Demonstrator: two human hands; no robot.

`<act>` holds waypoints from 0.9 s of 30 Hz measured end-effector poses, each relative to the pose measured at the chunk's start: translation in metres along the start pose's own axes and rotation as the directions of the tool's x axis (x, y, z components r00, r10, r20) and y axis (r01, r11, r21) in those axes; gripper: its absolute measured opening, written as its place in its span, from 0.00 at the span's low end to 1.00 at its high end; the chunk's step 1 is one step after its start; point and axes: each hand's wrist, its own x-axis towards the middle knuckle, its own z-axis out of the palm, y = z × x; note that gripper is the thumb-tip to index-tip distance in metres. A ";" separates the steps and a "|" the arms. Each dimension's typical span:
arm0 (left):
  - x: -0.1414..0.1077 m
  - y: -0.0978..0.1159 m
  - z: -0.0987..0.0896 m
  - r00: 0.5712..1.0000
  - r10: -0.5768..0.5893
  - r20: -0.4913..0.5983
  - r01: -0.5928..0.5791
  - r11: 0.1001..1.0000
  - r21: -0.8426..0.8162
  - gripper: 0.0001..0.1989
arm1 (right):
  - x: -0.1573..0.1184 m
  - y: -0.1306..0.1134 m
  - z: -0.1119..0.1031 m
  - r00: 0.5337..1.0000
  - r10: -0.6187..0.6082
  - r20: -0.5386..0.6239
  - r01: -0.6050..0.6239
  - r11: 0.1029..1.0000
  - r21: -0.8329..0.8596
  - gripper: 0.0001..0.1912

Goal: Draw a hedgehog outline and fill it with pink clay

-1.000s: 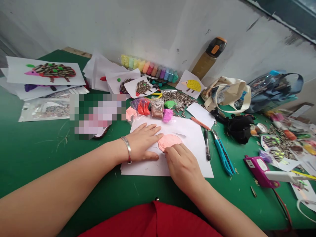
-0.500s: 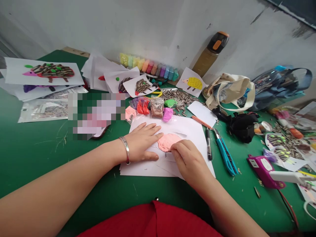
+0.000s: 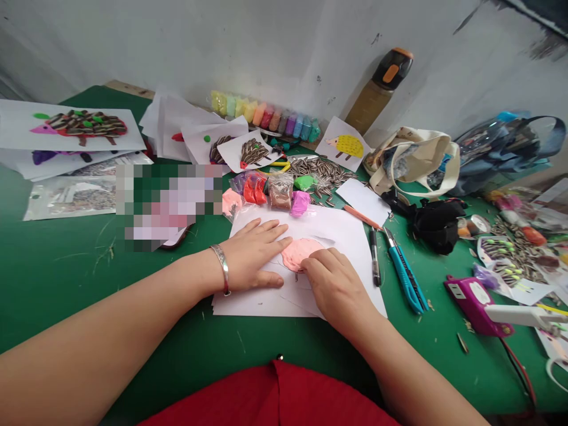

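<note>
A flattened patch of pink modelling clay (image 3: pixel 296 255) lies on a white paper sheet (image 3: pixel 248 305) with drawn pencil lines. My left hand (image 3: pixel 255 254), a silver bangle at its wrist, rests flat with fingers spread on the sheet, its fingertips beside the clay's left edge. At the lower right edge of the clay, my right hand (image 3: pixel 335 281) has thumb and fingertips pinched together on the clay. The hand itself covers part of that edge. Small bags of clay, among them a brown one (image 3: pixel 280 192) and a red one (image 3: pixel 254 190), lie just beyond the paper.
Right of the paper are a black pen (image 3: pixel 375 260), a blue utility knife (image 3: pixel 406 275) and an orange pencil (image 3: pixel 361 216). Sunflower seeds (image 3: pixel 322 171) are heaped behind. A bottle (image 3: pixel 373 97) stands by the wall; a purple glue gun (image 3: pixel 477 305) lies right. Seed-covered hedgehog pictures (image 3: pixel 86 125) lie left.
My right fingertips have shifted slightly left along the clay's lower edge. My left hand stays flat on the sheet. The whole view has moved a little.
</note>
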 end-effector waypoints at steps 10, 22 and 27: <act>0.002 -0.002 0.000 0.999 -0.002 0.032 0.002 1.000 -0.007 0.39 | -0.001 0.000 -0.004 1.000 -0.007 0.023 0.007 1.000 0.002 0.12; 0.002 -0.001 -0.002 0.998 -0.012 0.056 0.014 0.999 -0.036 0.39 | 0.000 0.007 -0.015 0.997 0.077 -0.006 -0.077 0.996 0.055 0.10; 0.002 -0.001 -0.002 0.999 -0.006 0.046 0.008 0.999 -0.035 0.39 | -0.003 0.001 -0.012 0.998 0.015 0.067 -0.017 0.999 0.030 0.11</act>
